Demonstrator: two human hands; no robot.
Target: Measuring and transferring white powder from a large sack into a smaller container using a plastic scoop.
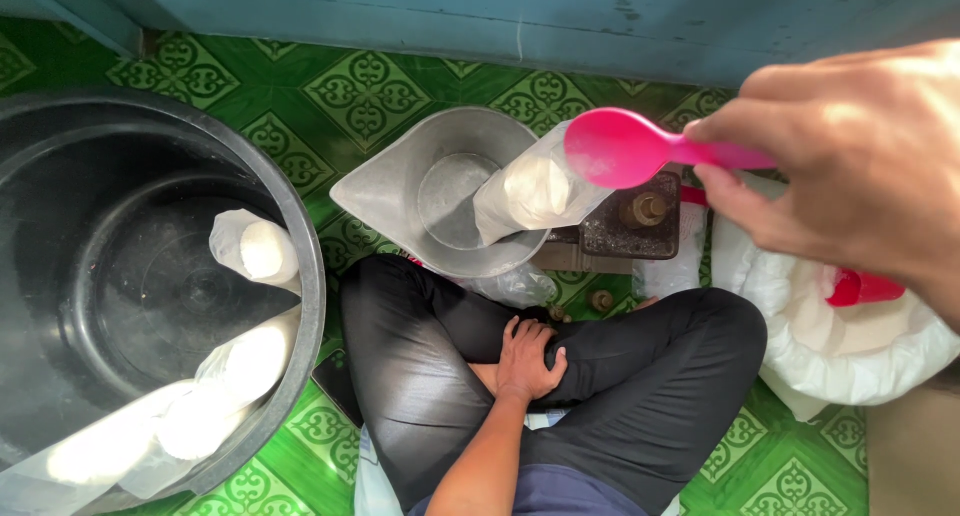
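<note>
My right hand [860, 166] holds a pink plastic spoon [625, 148] by its handle, the bowl hovering over a small clear bag of white powder [530, 191]. That bag stands inside a metal scoop-shaped pan [400, 191] on a rusty weighing scale [640, 221]. My left hand [528, 358] rests on my crossed legs in black trousers, holding nothing.
A large black tub [300, 246] at the left contains filled clear bags of white powder [250, 248]. A big white sack of powder [830, 346] with a red scoop [865, 288] lies at the right. Green patterned floor, blue wall behind.
</note>
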